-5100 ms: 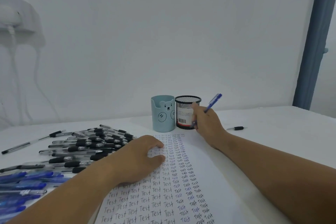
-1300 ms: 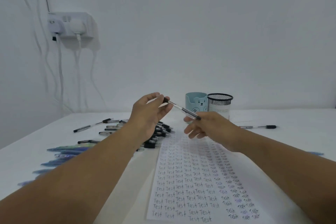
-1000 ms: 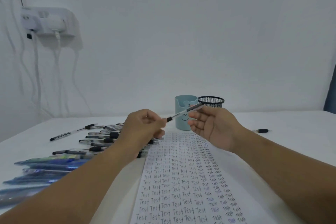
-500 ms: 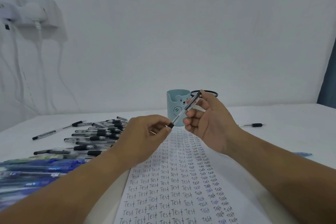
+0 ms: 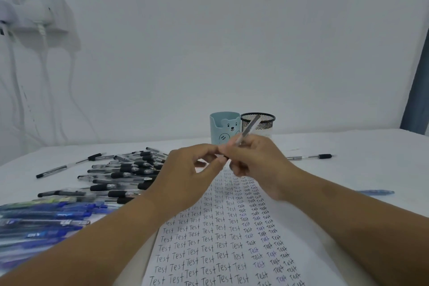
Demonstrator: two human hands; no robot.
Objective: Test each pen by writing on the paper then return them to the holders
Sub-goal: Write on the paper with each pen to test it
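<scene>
Right hand [image 5: 260, 165] still gripping pen [image 5: 249, 129], now lowering over paper [image 5: 222, 234]. Left hand [image 5: 185, 179] pinching pen's tip end, closing in nearer than before.

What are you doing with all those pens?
A person is testing pens. The right hand holds a black pen above the paper, which is covered in rows of the word "Test". The left hand pinches at the pen's lower end. More pens lie in a pile on the left, and two holders stand behind.

light: dim, even, bluish — soft shadows | blur: hands, left edge | distortion: wide-angle edges
</scene>
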